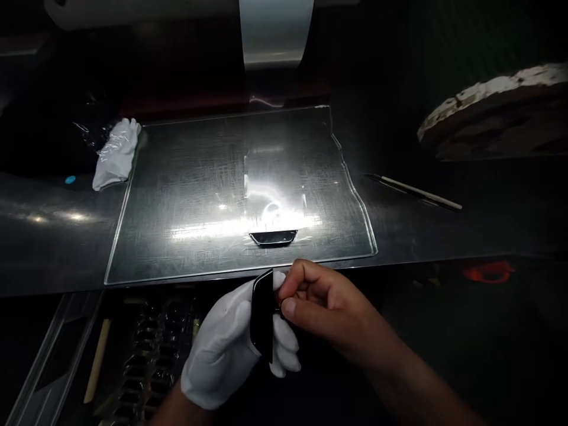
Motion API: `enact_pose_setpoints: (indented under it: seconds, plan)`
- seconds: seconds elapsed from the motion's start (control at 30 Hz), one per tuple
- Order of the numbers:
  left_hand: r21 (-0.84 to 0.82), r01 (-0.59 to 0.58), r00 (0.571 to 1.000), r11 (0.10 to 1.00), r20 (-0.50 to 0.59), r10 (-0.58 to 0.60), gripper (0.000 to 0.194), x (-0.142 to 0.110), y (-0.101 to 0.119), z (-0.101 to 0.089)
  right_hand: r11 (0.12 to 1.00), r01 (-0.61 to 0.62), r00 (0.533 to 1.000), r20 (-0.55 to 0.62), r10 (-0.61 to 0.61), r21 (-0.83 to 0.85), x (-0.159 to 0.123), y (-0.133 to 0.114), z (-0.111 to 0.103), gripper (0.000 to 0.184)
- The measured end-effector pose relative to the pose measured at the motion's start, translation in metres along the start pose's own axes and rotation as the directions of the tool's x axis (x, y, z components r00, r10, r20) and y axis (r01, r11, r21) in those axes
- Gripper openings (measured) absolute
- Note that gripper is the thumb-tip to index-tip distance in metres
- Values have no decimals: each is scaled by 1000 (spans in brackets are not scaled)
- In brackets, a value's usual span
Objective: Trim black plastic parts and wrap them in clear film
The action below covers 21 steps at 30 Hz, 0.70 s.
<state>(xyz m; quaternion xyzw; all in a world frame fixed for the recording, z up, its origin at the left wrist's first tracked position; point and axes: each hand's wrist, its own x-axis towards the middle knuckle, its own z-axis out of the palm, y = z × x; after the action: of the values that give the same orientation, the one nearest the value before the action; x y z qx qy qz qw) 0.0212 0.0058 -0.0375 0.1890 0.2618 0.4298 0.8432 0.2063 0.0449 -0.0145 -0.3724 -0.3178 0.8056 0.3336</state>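
— Black and glossy, that's the piece you hold: the dark curved part [262, 313] stands on edge in your left hand [231, 349], the one in the white glove. Its long axis runs roughly up and down in the view, top end toward the glass sheet [146, 236], lower end toward you.

— And my right hand?

— Your right hand [328, 307], bare, sits just to the right of the part, touching its edge. Thumb and forefinger are pinched together at that edge, about mid-height. They may be nipping a thin film or tab there; the light is poor and I can't make out what, if anything, is between the fingertips.

— So which hand carries it?

— The left. Its gloved fingers wrap closed around the part from behind and below, bearing it. The right only works the rim from the side.

— What lies ahead of me?

— A small dark piece [273, 238] lies flat on the glass sheet, just beyond your hands, its long axis running left to right, crosswise to the part you hold. A crumpled white glove [116, 155] sits off the sheet's far left corner, a pen-like tool [415, 192] lies well apart to the right, and a roll of clear film [275, 32] hangs at the far edge.
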Motion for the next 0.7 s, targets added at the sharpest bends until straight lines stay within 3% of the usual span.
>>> enact_pose_setpoints:
  seconds: [0.13, 0.27, 0.43, 0.53, 0.6, 0.7]
  plan:
    - [12, -5, 1000, 1000, -3, 5, 48, 4, 1, 2, 999, -29, 997, -70, 26, -36, 0, 2, -5, 33]
    - [31, -20, 1000, 999, -2, 20, 47, 8, 2, 4, 999, -28, 997, -67, 26, -41, 1, 1, -8, 31]
    - [116, -9, 997, 993, -75, 18, 52, 7, 5, 2, 994, -3, 999, -46, -2, -113, -1, 3, -11, 21]
    - [187, 66, 994, 980, -96, -49, 55, 4, 10, 0, 971, 107, 994, 14, -107, -216, -8, 3, -15, 14]
    - [202, 93, 992, 975, -103, -73, 58, 2, 13, -2, 869, 342, 939, 84, -335, -357, -12, 1, -18, 16]
    - [187, 86, 993, 979, -101, -67, 69, -2, 14, -11, 619, 610, 780, 237, -579, -495, -16, -4, -20, 29]
